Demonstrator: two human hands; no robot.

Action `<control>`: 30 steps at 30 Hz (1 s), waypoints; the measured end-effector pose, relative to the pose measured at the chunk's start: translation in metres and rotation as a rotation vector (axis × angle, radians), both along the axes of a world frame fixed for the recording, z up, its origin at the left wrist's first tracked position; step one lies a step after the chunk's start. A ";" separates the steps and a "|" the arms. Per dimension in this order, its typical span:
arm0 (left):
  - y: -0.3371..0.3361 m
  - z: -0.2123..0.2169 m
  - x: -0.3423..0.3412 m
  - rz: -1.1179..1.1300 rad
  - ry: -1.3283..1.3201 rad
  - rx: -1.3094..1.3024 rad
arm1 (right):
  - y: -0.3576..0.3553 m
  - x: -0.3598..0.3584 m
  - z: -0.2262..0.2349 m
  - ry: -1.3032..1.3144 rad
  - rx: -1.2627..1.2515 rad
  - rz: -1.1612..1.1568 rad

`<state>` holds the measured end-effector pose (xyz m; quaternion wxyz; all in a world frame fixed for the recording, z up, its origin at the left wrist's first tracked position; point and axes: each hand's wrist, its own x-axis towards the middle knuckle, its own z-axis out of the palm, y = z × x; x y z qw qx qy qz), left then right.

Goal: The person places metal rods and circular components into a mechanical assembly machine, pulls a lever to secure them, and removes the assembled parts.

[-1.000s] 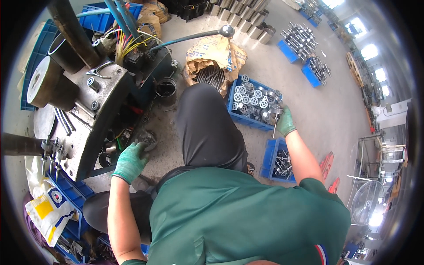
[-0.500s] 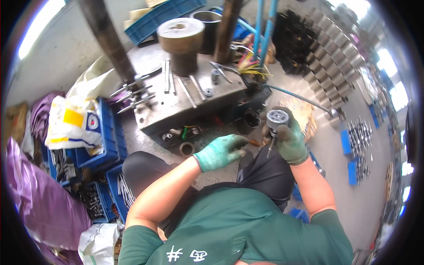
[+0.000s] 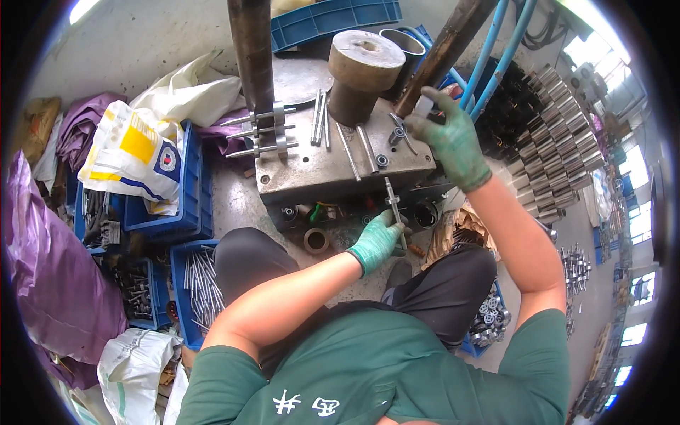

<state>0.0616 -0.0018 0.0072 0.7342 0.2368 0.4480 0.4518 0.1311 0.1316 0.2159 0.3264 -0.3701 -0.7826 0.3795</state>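
Two gloved hands are working over the near side of the heavy metal surface (image 3: 312, 174). The left hand (image 3: 377, 244) is closing around a rod (image 3: 389, 188), which is pointing up toward the surface's front edge and carrying a collar (image 3: 394, 202) partway along. The right hand (image 3: 457, 145) is hanging above the right corner, thumb and fingers curving apart; a pale patch is showing between them, and I cannot tell whether it is something being held.

As for progress, the rod in hand is already wearing its collar, and three collared rods (image 3: 280, 132) are lying side by side at the left end. Several bare rods (image 3: 320, 122) are lying loose and seem to be untreated; the full count is not showing.

Beyond them, a ring (image 3: 382, 161) and pliers (image 3: 407, 142) are resting near the right corner. A broad-topped cylinder (image 3: 367, 60) is taking up the middle, while a slanting post (image 3: 445, 60) and blue pipes (image 3: 501, 60) are crowding the right hand's far side.

Farther out, a blue bin (image 3: 183, 304) is holding more rods on the left; wheels (image 3: 490, 315) are filling a crate on the right.
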 end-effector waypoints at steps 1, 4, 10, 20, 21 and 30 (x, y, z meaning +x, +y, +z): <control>0.001 0.000 0.001 0.021 -0.034 -0.014 | 0.014 -0.008 0.005 0.088 -0.045 0.050; 0.009 -0.003 -0.004 0.027 -0.067 -0.101 | 0.043 -0.030 0.024 0.045 -0.025 0.024; 0.022 -0.003 -0.012 0.042 -0.064 -0.143 | 0.118 -0.069 0.032 -0.233 0.290 -0.016; 0.038 -0.002 -0.029 0.139 -0.042 -0.076 | 0.159 -0.118 0.041 -0.452 0.476 0.046; 0.041 -0.007 -0.030 0.150 -0.034 -0.061 | 0.161 -0.122 0.043 -0.475 0.493 0.036; 0.047 -0.031 -0.037 0.106 0.310 0.090 | 0.146 -0.115 0.056 -0.571 0.499 0.064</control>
